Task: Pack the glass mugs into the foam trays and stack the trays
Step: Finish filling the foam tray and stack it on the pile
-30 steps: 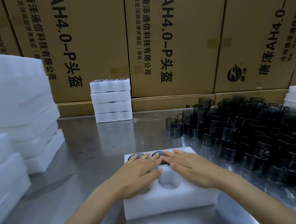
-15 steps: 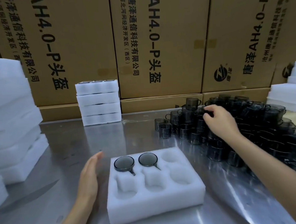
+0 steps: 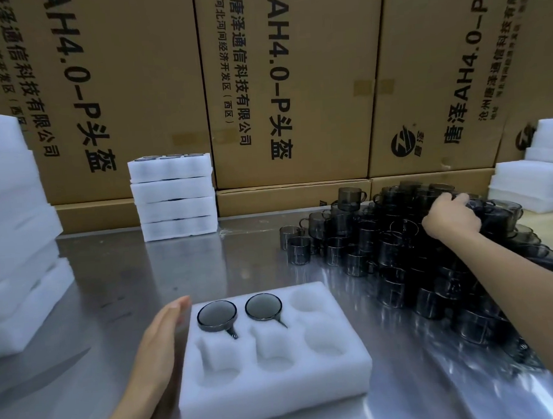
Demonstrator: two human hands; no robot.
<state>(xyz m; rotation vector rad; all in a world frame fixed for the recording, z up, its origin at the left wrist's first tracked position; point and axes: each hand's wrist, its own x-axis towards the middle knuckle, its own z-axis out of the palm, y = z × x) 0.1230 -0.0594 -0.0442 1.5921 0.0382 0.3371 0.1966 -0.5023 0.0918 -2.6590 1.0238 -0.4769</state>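
Observation:
A white foam tray (image 3: 279,387) with six pockets lies on the steel table in front of me. Two dark glass mugs (image 3: 217,315) (image 3: 263,307) sit in its back-left and back-middle pockets, handles pointing toward me. The other pockets hold nothing. My left hand (image 3: 160,342) rests flat and open against the tray's left side. My right hand (image 3: 449,219) reaches to the back right, fingers curled over a mug at the top of a big pile of dark glass mugs (image 3: 385,261).
Packed foam trays (image 3: 174,196) are stacked at the back of the steel table (image 3: 111,284). Tall piles of foam (image 3: 10,225) stand at the left and more foam (image 3: 532,180) at the far right. Cardboard boxes (image 3: 293,78) wall off the back.
Both hands lifted off the tray. The left hand dropped to the tray's left side; the right hand reached into the mug pile and moved further right across it.

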